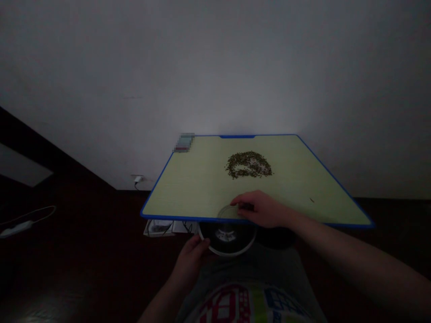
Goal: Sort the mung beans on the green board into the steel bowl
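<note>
My left hand grips the left rim of a round bowl with a dark inside and a pale rim. The bowl sits just below the near edge of the table, partly under it. Something light and shiny shows in its middle, too dim to make out. Over the table's near edge, my right hand has its fingers curled on a clear, round-rimmed container. Farther back on the pale yellow tabletop lies a loose spread of small brown grains, with a thin patch at its left.
The tabletop has a blue edge. A blurred flat item lies at its far left corner, and a small dark sliver at the right. Behind stands a wall with a plugged socket. A white box with cables is below the table.
</note>
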### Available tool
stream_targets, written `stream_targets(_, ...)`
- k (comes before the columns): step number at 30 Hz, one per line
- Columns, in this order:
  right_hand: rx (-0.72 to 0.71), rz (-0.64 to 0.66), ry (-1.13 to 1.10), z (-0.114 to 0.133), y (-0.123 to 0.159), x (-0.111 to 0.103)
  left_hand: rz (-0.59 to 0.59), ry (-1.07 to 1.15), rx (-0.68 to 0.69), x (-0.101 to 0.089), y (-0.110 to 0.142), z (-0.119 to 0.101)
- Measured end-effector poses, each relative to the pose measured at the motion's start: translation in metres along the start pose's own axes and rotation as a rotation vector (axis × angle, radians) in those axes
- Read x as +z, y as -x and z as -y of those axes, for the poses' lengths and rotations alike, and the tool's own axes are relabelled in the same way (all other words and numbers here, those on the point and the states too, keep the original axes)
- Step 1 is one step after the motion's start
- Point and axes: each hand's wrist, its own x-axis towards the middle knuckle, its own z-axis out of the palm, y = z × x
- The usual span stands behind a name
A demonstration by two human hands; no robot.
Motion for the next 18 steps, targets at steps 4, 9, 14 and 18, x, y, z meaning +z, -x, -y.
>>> stream_targets(4,0.102,-0.096,-0.077,-0.021,0.005,-0.011,-0.038,-0.049,-0.031,-0.017,-0.007,0.013)
stream_targets(9,0.183,-0.14,-0.114,-0.039,0.014,-0.018,-0.102,-0.077,-0.046,-0.038,-0.015,0.027)
stream_targets(14,0.196,-0.155,-0.092,-0.039,0.02,-0.02,-0.132,-0.132,-0.033,-0.042,-0.02,0.028)
stream_targets(18,0.202,-0.22,-0.004,-0.041,0.02,-0.022,-0.191,-0.204,0.003,-0.045,-0.025,0.026)
